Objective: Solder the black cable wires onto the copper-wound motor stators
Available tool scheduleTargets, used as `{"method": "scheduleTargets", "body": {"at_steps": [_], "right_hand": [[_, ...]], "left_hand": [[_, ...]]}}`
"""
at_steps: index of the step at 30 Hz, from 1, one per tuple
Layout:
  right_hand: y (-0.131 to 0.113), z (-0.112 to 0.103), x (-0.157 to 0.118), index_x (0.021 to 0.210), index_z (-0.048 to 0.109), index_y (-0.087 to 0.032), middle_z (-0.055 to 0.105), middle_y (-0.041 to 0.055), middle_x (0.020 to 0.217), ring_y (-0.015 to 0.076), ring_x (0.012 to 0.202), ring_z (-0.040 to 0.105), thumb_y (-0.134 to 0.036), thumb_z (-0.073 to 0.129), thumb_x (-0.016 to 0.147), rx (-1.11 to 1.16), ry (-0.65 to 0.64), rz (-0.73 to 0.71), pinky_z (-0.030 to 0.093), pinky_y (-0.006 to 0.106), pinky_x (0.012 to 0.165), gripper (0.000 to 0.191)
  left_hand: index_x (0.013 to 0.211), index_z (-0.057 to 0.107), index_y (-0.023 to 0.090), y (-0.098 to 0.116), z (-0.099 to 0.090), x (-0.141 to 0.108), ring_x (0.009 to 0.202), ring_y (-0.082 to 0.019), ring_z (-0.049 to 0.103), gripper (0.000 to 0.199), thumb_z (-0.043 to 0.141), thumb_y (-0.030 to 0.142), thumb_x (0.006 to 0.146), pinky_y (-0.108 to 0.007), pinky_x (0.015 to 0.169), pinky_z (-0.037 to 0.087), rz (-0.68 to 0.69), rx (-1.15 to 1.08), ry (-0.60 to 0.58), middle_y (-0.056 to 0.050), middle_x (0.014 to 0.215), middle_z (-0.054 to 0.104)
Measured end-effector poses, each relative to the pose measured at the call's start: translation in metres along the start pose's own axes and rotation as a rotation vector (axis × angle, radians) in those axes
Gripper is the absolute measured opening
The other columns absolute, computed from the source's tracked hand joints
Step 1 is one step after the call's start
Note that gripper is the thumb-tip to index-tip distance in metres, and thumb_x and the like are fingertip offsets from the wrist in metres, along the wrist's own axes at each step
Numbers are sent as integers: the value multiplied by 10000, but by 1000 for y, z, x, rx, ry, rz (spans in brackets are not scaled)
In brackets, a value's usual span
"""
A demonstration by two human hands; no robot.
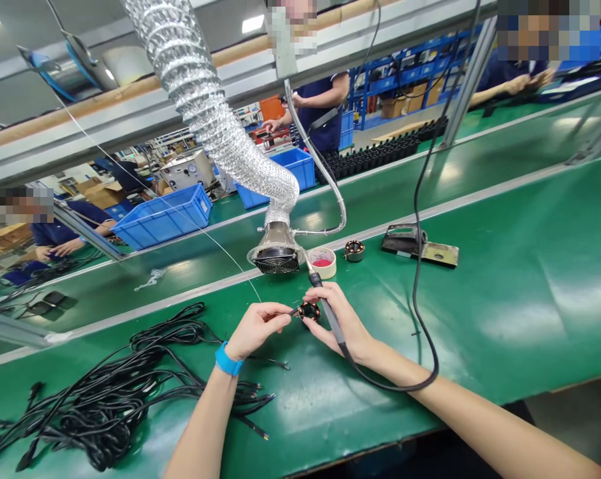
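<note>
My left hand [254, 328], with a blue band at the wrist, pinches the end of a thin black cable [294, 312] against a small ring-shaped motor stator [308, 310] with copper windings. My right hand [349, 327] has a soldering iron [332, 322] lying across it, gripped under the fingers. Its thumb and fingertips also steady the stator from the right. The iron's tip points up and away, towards a round tub with red contents [323, 263], apart from the stator. Fine wires at the joint are too small to make out.
Tangled black cables [116, 392] lie at left. A fume-extraction hose [221, 113] ends in a fan hood [276, 253] above the bench. Another stator [354, 251] and a metal iron stand [419, 247] sit behind. A thin wire [213, 241] hangs down. Co-workers and blue bins [163, 216] are beyond.
</note>
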State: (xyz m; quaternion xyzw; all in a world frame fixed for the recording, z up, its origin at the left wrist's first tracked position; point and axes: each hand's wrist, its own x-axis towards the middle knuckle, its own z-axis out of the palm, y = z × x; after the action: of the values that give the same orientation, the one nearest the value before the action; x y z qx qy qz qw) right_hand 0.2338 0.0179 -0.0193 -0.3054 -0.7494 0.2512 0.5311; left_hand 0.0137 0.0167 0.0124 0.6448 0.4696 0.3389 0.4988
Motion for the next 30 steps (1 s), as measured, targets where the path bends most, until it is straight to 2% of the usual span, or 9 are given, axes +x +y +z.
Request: {"method": "scheduleTargets", "body": {"at_steps": [6, 11, 14, 17, 22, 25, 30], "right_hand": [[-13, 15, 10, 1226, 487, -281, 447, 43, 1102, 112, 821, 610, -132, 545, 916, 127, 28, -4, 554, 311, 804, 349], [-13, 27, 14, 1189, 499, -269, 439, 36, 1087, 104, 809, 605, -111, 538, 913, 136, 80, 12, 547, 285, 767, 321], [-11, 31, 11, 1174, 505, -267, 462, 34, 1060, 128, 871, 606, -100, 542, 901, 124, 123, 22, 543, 308, 818, 322], [-8, 30, 7, 1150, 517, -268, 481, 32, 1037, 140, 893, 601, -96, 541, 894, 140, 139, 41, 541, 313, 835, 310], [-7, 28, 4, 1157, 506, -272, 466, 27, 1024, 123, 827, 592, -100, 534, 888, 195, 139, 62, 545, 297, 801, 321], [-8, 28, 3, 1161, 501, -273, 469, 30, 1035, 126, 836, 596, -96, 556, 872, 209, 116, 66, 548, 300, 807, 343], [-4, 31, 2, 1138, 508, -273, 463, 23, 1020, 117, 793, 590, -91, 548, 869, 210, 151, 85, 550, 283, 760, 327]], "left_hand": [[926, 754, 113, 7, 5, -2, 600, -115, 494, 314, 690, 403, 822, -238, 591, 401, 28, 51, -29, -21, 669, 614], [898, 739, 132, 5, 12, -2, 577, -106, 435, 273, 710, 388, 808, -225, 556, 348, 98, 176, 112, 4, 635, 577], [842, 741, 146, 6, 14, -2, 583, -122, 479, 264, 679, 402, 828, -233, 564, 374, 107, 206, 169, -12, 653, 612], [798, 747, 154, 7, 13, 0, 596, -145, 525, 273, 672, 415, 829, -249, 581, 408, 87, 182, 152, -27, 654, 628], [733, 758, 166, 3, 12, 3, 668, -148, 511, 268, 669, 391, 849, -251, 616, 385, 151, 216, 110, -42, 730, 611], [765, 771, 171, 0, 13, 4, 674, -148, 497, 262, 669, 396, 853, -253, 619, 375, 127, 197, 120, -35, 725, 586], [758, 773, 164, -3, 16, 6, 653, -140, 479, 267, 683, 401, 842, -253, 609, 368, 75, 164, 130, -28, 701, 573]]}}
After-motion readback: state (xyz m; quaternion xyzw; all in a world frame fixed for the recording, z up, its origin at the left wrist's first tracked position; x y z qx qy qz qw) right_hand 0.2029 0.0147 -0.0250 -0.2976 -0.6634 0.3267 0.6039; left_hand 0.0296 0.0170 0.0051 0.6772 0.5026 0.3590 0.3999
